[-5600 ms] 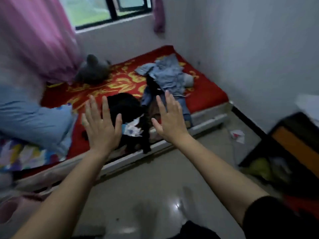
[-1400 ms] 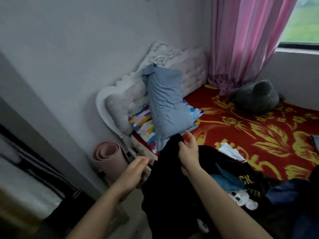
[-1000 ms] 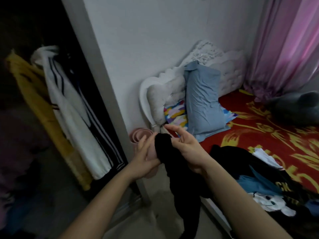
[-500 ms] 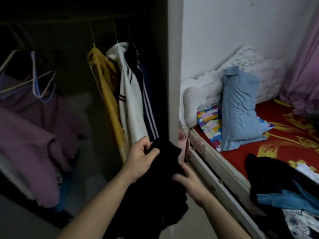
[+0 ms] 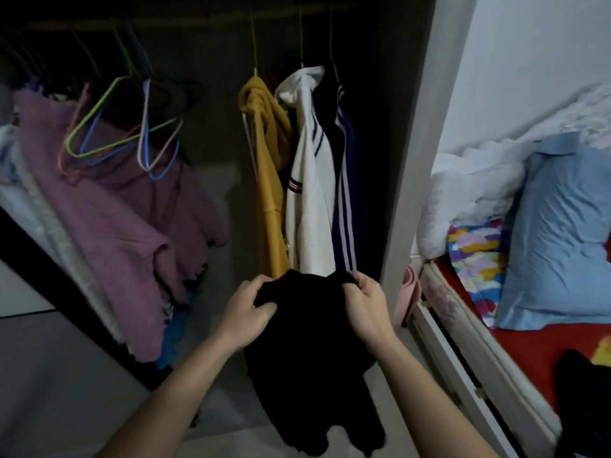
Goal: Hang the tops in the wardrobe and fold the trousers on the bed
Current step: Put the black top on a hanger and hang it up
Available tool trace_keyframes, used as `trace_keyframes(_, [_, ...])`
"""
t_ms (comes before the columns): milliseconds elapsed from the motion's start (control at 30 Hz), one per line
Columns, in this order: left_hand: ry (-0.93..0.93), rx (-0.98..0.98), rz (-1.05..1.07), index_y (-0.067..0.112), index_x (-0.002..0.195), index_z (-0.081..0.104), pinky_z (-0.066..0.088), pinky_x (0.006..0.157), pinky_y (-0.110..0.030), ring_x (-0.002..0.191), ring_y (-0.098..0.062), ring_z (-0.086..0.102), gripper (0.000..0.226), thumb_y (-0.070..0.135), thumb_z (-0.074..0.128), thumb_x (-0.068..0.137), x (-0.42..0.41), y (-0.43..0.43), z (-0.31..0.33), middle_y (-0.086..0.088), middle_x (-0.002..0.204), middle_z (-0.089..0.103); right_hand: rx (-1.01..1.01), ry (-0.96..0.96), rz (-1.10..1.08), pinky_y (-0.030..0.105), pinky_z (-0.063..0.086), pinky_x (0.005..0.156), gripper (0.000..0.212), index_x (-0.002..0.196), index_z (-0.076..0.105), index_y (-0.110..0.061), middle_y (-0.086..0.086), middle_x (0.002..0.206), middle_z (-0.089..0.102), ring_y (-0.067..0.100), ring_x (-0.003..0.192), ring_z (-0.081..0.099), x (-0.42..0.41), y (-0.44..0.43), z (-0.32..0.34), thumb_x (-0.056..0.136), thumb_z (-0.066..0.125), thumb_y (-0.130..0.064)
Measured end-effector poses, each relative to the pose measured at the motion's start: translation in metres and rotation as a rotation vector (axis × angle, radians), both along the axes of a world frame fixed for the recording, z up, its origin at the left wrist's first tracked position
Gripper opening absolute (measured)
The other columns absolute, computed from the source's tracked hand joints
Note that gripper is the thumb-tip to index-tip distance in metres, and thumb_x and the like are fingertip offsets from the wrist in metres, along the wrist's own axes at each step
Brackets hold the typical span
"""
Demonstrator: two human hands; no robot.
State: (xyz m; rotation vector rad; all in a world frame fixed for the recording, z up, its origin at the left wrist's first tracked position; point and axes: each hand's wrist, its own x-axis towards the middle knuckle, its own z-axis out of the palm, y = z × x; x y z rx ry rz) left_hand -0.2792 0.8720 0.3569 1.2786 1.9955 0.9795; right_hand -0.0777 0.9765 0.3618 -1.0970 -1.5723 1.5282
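Observation:
A black top [image 5: 310,352] hangs in front of the open wardrobe [image 5: 205,180], held up by both hands at its upper edge. My left hand [image 5: 248,309] grips the left side of that edge and my right hand [image 5: 367,305] grips the right side. Several empty wire hangers [image 5: 132,127] hang on the rail at the upper left. A yellow top [image 5: 269,180], a white jacket [image 5: 310,193] and a navy striped jacket [image 5: 344,200] hang just behind the black top. The bed [image 5: 529,338] with its red sheet lies to the right.
A purple garment [image 5: 125,233] hangs at the wardrobe's left. The wardrobe's pale side post [image 5: 416,153] stands between it and the bed. A blue pillow [image 5: 562,233], a colourful pillow [image 5: 476,256] and a white headboard [image 5: 476,183] are on the right. A dark garment [image 5: 582,381] lies on the bed.
I turned from the bed toward the wardrobe carrying the black top. Both hands shifted from bunching it to spreading its upper edge apart.

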Motion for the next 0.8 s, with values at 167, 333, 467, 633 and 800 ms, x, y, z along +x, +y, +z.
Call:
trace_keyframes(167, [-0.146, -0.012, 0.307, 0.021, 0.105, 0.069, 0.052, 0.095, -0.046, 0.103, -0.020, 0.065, 0.069, 0.079, 0.067, 0.068, -0.007, 0.024, -0.014, -0.008, 0.114, 0.063, 0.066, -0.046, 0.181, 0.029, 0.040, 0.052, 0.013, 0.079, 0.069, -0.016, -0.003, 0.064, 0.065, 0.011, 0.056, 0.059, -0.033, 0.048, 0.019, 0.087, 0.060, -0.022])
trace_keyframes(333, [-0.075, 0.126, 0.660, 0.021, 0.092, 0.061, 0.054, 0.087, -0.040, 0.092, -0.019, 0.064, 0.021, 0.029, 0.069, 0.075, -0.022, 0.044, -0.003, -0.007, 0.104, 0.063, 0.116, -0.024, 0.273, 0.023, 0.038, 0.044, 0.016, 0.079, 0.066, -0.006, -0.004, 0.059, 0.061, 0.008, 0.051, 0.055, -0.074, 0.083, 0.035, 0.088, 0.059, -0.019])
trace_keyframes(467, [0.192, 0.258, 0.839, 0.021, 0.086, 0.056, 0.037, 0.078, -0.029, 0.091, -0.022, 0.057, 0.012, 0.009, 0.057, 0.086, -0.041, 0.046, 0.007, -0.003, 0.094, 0.059, 0.170, -0.024, 0.332, 0.025, 0.042, 0.051, 0.019, 0.070, 0.060, -0.017, -0.009, 0.058, 0.059, 0.010, 0.057, 0.057, -0.104, 0.105, 0.047, 0.087, 0.056, -0.022])
trace_keyframes(633, [0.210, 0.382, 0.917, 0.028, 0.088, 0.062, 0.054, 0.063, -0.036, 0.067, -0.021, 0.064, 0.012, 0.021, 0.058, 0.080, -0.079, 0.037, 0.029, 0.004, 0.077, 0.066, 0.153, -0.009, 0.454, 0.028, 0.043, 0.057, 0.017, 0.081, 0.065, -0.015, -0.005, 0.066, 0.065, 0.014, 0.063, 0.061, -0.144, 0.109, 0.048, 0.090, 0.055, -0.025])
trace_keyframes(800, [-0.206, 0.454, 0.851, 0.024, 0.083, 0.070, 0.051, 0.046, -0.024, 0.060, -0.001, 0.066, 0.019, 0.007, 0.068, 0.089, -0.135, 0.036, 0.043, 0.001, 0.079, 0.071, 0.190, -0.037, 0.443, 0.033, 0.044, 0.069, 0.015, 0.081, 0.058, -0.021, -0.005, 0.074, 0.062, 0.019, 0.077, 0.062, -0.199, 0.106, 0.053, 0.092, 0.053, -0.030])
